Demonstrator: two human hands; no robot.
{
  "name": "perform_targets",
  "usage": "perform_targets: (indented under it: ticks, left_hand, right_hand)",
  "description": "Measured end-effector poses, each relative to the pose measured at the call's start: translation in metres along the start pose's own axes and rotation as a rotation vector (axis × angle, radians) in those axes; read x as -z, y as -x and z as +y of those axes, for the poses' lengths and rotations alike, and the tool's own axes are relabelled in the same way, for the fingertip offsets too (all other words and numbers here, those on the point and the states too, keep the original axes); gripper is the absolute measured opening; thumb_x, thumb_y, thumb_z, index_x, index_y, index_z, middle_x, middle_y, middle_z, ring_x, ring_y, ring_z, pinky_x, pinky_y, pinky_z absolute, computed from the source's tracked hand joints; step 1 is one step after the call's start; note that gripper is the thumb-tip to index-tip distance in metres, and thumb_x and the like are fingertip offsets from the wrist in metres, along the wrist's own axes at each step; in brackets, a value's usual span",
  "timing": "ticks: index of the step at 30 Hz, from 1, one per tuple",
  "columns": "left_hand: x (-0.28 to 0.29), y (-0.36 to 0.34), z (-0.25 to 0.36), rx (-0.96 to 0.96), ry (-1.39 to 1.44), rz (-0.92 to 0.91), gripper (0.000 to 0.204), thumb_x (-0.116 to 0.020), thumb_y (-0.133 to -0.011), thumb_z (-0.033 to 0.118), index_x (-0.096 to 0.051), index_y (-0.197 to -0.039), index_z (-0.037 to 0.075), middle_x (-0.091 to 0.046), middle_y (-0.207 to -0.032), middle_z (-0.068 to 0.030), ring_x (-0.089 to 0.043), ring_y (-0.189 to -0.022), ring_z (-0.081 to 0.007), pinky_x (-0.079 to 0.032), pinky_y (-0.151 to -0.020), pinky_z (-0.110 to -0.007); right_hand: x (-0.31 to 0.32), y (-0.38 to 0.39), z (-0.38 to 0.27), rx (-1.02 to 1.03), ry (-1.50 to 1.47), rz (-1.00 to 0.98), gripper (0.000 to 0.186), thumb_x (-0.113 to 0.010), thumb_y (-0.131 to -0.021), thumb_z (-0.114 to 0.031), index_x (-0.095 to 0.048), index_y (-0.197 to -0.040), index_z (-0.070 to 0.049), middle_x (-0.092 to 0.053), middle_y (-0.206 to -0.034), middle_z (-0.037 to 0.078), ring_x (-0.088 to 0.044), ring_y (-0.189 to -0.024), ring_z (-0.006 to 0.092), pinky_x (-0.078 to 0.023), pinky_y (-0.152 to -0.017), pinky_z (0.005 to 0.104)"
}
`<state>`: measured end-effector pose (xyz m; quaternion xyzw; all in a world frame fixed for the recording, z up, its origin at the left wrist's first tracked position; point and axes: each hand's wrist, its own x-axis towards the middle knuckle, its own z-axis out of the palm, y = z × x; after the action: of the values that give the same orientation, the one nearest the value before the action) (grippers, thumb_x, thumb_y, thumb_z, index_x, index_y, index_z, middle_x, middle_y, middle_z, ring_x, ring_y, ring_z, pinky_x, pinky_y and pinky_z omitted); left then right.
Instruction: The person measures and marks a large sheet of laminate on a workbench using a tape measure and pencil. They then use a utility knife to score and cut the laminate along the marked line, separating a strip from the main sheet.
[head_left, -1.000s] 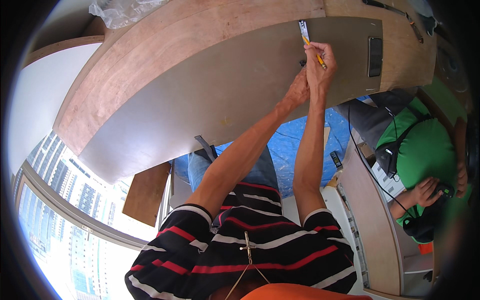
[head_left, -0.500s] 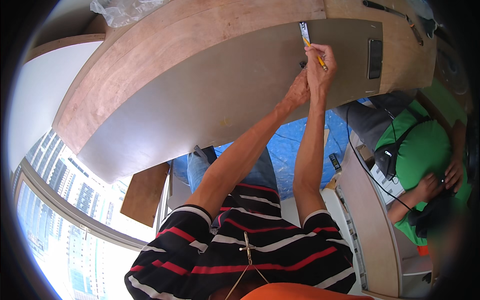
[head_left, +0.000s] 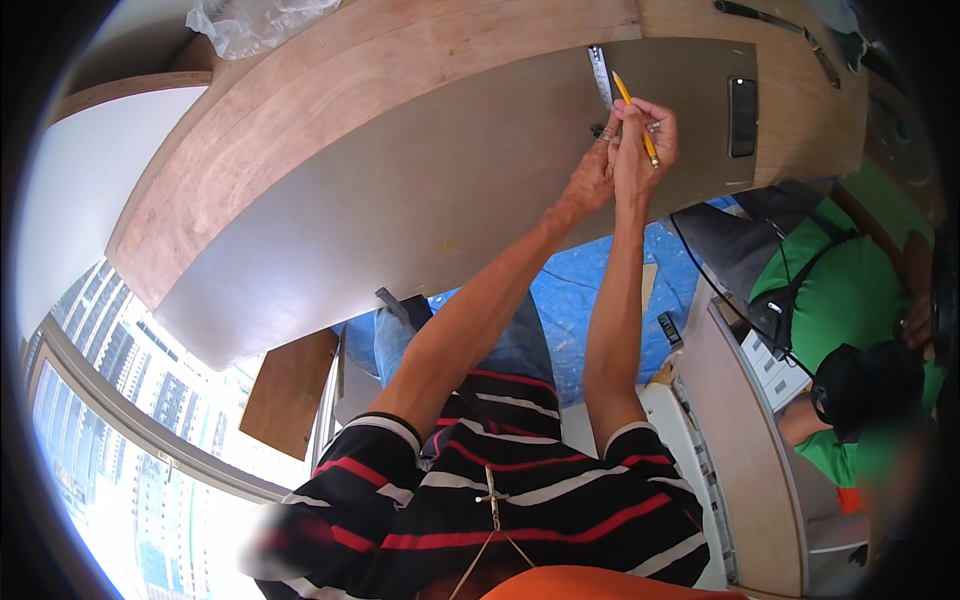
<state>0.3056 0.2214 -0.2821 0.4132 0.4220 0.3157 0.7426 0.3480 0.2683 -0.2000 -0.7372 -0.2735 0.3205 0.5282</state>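
Here, right of centre in the upper half of the frame, two bare hands work close together over a long, smooth grey-brown panel with a curved upper edge (head_left: 400, 190). The left hand (head_left: 590, 180) is closed on the lower end of a narrow silver tape measure blade with dark markings (head_left: 598, 72), though the other hand covers part of this grip. The blade lies on the panel, running up from the fingers to the panel's upper edge. A small black piece (head_left: 597, 130) shows just beside the left hand.

The right hand (head_left: 642, 145), overlapping the left, has its fingertips pinched together on a slim yellow pencil (head_left: 623, 88). The pencil slants, its tip pointing up and slightly left, just right of the blade; whether the tip touches the panel I cannot tell.

Near the panel's right end lies a black rectangular phone (head_left: 742, 117). The panel rests on a pale brown wooden surface (head_left: 380, 60), with crumpled clear plastic (head_left: 255, 25) at the upper left of the frame. Below the hands, a blue sheet (head_left: 575, 320) covers the floor. At the right of the frame is another person in a green shirt (head_left: 850, 290). At the lower left, a bright window (head_left: 140, 400) shows tall buildings.
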Motion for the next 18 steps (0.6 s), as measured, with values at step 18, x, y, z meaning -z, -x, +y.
perform_targets:
  ticks: [18]
  left_hand:
    - [0.006, -0.007, 0.032, -0.134, -0.183, -0.084, 0.057, -0.029, -0.108, 0.028, -0.013, -0.159, 0.009, -0.052, -0.083, -0.0106, -0.051, -0.077, -0.0208, -0.046, -0.078, -0.032]
  right_hand:
    - [0.068, 0.128, -0.013, 0.115, 0.047, 0.313, 0.012, -0.063, -0.095, -0.004, -0.059, -0.106, 0.000, -0.065, -0.101, 0.011, -0.065, -0.091, 0.0147, -0.052, -0.084, 0.0281]
